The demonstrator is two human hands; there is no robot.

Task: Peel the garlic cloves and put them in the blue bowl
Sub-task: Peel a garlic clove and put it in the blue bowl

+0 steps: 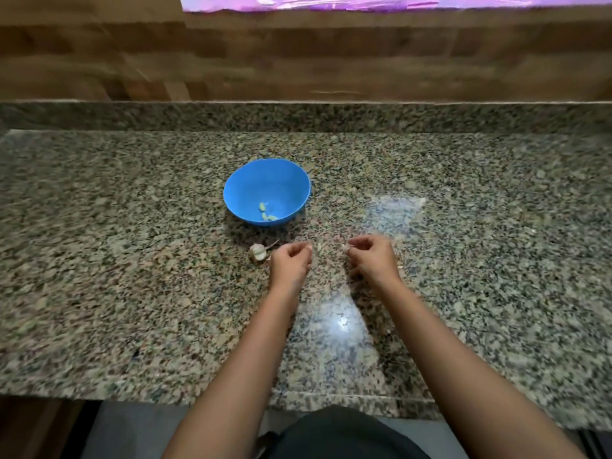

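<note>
Blue bowl point(238, 180) sits upright mid-table, on the speckled granite table point(132, 293). A few peeled cloves point(267, 213) lie in the bowl's bottom, near side. The partly broken garlic bulb point(258, 251) lies on the table just in front of the bowl, apart from it and just beside the left hand point(291, 261).

Right hand point(372, 256): fingers point(361, 241) curled, pinching a small whitish clove point(346, 248) at the fingertips, low over the table and right of the bowl. Left hand: fingers point(296, 248) curled in, thumb against the forefinger; frame too blurred, can't tell if they hold a bit of skin or nothing. The hands are near each other with a gap between, both nearer the camera than the bowl. Nothing stands between the hands and the bowl.

Surroundings: granite upstand point(430, 115) along the table's back edge, wooden wall point(298, 54) above it, and a purple-lit strip point(364, 1) at the top edge. Two light glare patches show on the table right of the bowl and between the forearms. Dark clothing point(344, 432) at the bottom.
</note>
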